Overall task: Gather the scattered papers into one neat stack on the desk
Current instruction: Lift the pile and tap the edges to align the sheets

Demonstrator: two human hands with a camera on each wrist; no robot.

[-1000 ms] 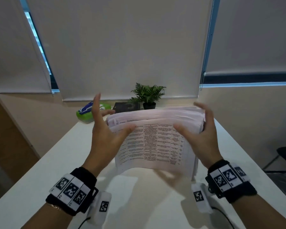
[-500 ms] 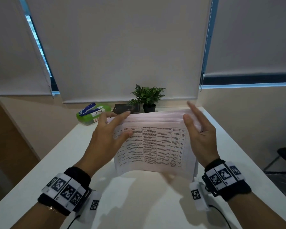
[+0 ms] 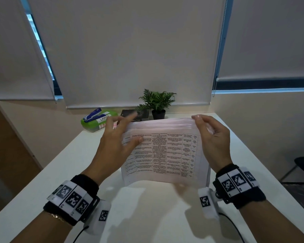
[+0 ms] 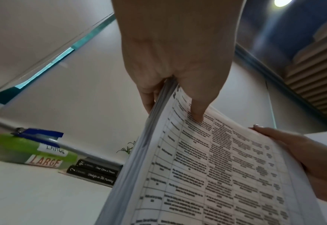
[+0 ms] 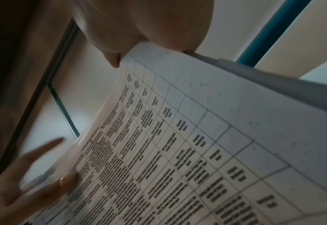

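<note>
I saw white papers (image 3: 165,155) printed with a black-ruled grid of dense black text, on a plain white table (image 3: 147,216). Behind sat a lime-green box (image 3: 95,123) with white and red "LARGE" labels, a blue stapler (image 3: 92,114) on it, two black books (image 4: 95,172) with white lettering, and a green plant (image 3: 156,99) in a black pot.

papers (image 3: 165,151) upright on desk (image 3: 147,216), plant (image 3: 156,100) behind

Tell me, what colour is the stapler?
The plastic stapler is blue, clearest in the head view, atop the green box.
</note>
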